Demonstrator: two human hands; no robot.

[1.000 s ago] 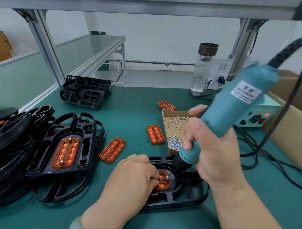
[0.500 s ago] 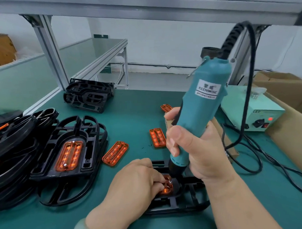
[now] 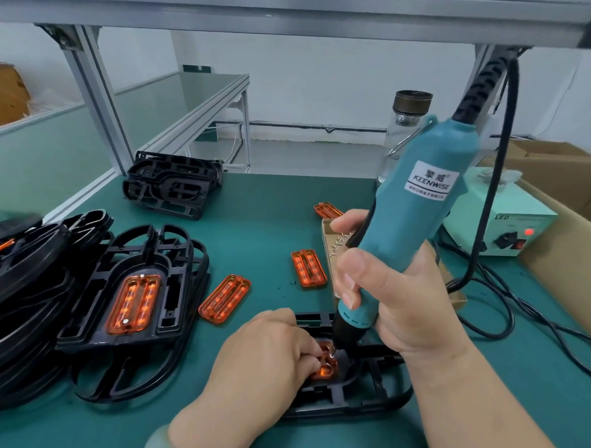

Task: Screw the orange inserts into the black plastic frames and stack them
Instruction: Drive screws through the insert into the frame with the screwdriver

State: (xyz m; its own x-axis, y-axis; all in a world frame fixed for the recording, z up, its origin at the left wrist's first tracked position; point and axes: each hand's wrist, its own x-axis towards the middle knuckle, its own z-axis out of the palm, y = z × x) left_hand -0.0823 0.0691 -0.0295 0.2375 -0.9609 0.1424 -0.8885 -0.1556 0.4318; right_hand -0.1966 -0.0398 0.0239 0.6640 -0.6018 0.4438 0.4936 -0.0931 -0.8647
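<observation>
At the near edge of the green mat, a black frame lies flat with an orange insert seated in its middle pocket. The left hand covers most of the insert, with curled fingers whose fingertips pinch down on its left part; only the right end shows. The right hand is wrapped tight round the teal electric screwdriver, thumb across the barrel. The tool tilts right at the top, and its black nose comes down on the insert's exposed end, just beside the left fingertips. The bit tip itself is too small to make out.

To the left, a finished frame with its insert screwed in tops a stack of frames. Loose inserts lie on the mat between that stack and the hands. A cardboard screw box sits behind the right hand, partly hidden. A pale power box with a red light stands far right. Another frame stack sits at the back left.
</observation>
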